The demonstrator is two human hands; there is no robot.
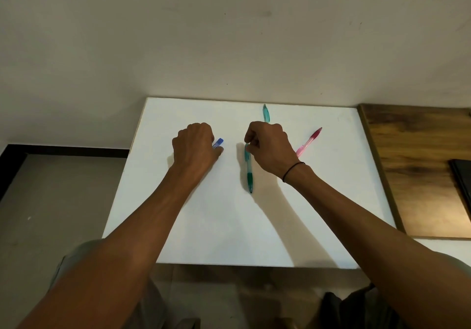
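Had both bare arms stretched over a white desk [229, 226] pushed against a scuffed wall [229, 35]. Held a blue pen [218, 142] in the left hand [195, 144], fingers curled tight round it, with only the pen's blue end poking out on the thumb side; hid the rest under the fist. Rested that hand left of the desk's middle, nearer the far edge than the near one. Pinched the upper end of a green pen [249, 173] between thumb and forefinger of the right hand [267, 145], other fingers curled under. Pointed the green pen's dark tip toward the near edge, about midway between the left and right edges; could not tell whether the tip touched the desk. Wore a thin black band [293, 170] on the right wrist. Had a teal pen [266, 113] lying by the far edge, just beyond the right knuckles; could not tell whether touching them. Had a pink pen [309, 141] lying aslant toward the far right corner, its near end just beside the right hand. Saw a wooden board [420, 176] along the desk's right edge, with a dark flat thing [462, 181] on it, cut off by the frame.
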